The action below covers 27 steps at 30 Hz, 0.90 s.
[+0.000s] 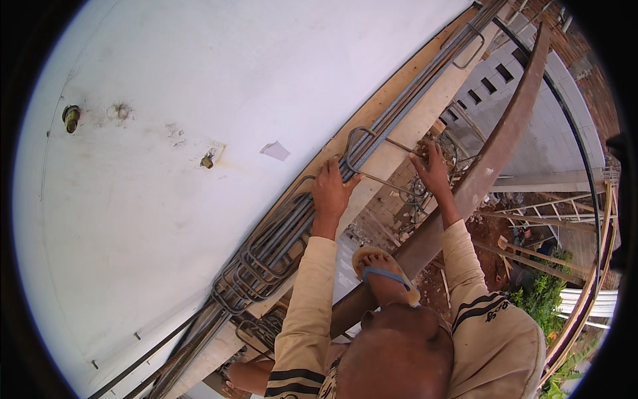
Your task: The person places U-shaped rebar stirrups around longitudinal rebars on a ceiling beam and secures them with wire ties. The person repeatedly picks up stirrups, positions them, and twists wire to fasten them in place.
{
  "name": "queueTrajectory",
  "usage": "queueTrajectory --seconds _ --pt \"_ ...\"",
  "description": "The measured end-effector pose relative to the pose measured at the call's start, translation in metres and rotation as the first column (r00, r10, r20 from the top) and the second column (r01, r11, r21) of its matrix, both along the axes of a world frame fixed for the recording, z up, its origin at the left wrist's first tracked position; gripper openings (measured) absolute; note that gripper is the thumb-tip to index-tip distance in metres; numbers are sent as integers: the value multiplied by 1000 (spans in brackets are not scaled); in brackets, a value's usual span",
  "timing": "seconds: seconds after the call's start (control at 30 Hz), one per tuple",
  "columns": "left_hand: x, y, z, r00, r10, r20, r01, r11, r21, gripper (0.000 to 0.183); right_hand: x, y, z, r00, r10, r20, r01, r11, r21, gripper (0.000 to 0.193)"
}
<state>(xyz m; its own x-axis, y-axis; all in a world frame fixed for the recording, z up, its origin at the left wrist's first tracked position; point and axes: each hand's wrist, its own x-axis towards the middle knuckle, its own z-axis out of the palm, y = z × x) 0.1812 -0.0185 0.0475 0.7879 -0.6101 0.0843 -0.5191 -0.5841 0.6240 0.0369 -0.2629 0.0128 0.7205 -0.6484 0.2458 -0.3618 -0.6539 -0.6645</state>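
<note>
A bundle of long steel reinforcing bars [393,118] runs diagonally along the white wall, over a wooden board. My left hand [332,193] grips the bars, fingers over the top and thumb on the near side. A bent wire stirrup [380,178] loops around the bundle just beyond that hand and sticks out to the right. My right hand [433,169] is closed at the stirrup's outer end, over the drop. Several more stirrups [256,269] hang bunched around the bars at the lower left, and a single stirrup [480,46] sits near the far end.
My sandalled foot [384,276] rests on a long brown beam [495,156] beside the bars. Far below lie rubble, timber poles [531,256] and green plants [545,299]. Pipe stubs [72,118] jut from the white wall [199,73]. A grey block wall [531,126] stands at the right.
</note>
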Motion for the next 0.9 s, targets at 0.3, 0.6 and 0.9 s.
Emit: queueTrajectory --seconds 0.3,0.6,0.9 --pt "11 4 8 999 23 -26 -28 981 -191 55 -18 56 -49 796 -602 62 164 313 935 21" --pt "23 -28 12 903 97 -420 -208 951 -228 37 -5 13 1 691 -723 -14 233 204 951 15" --pt "21 -55 18 889 352 -294 -382 923 -50 37 12 -9 26 687 -713 -138 337 145 930 35"
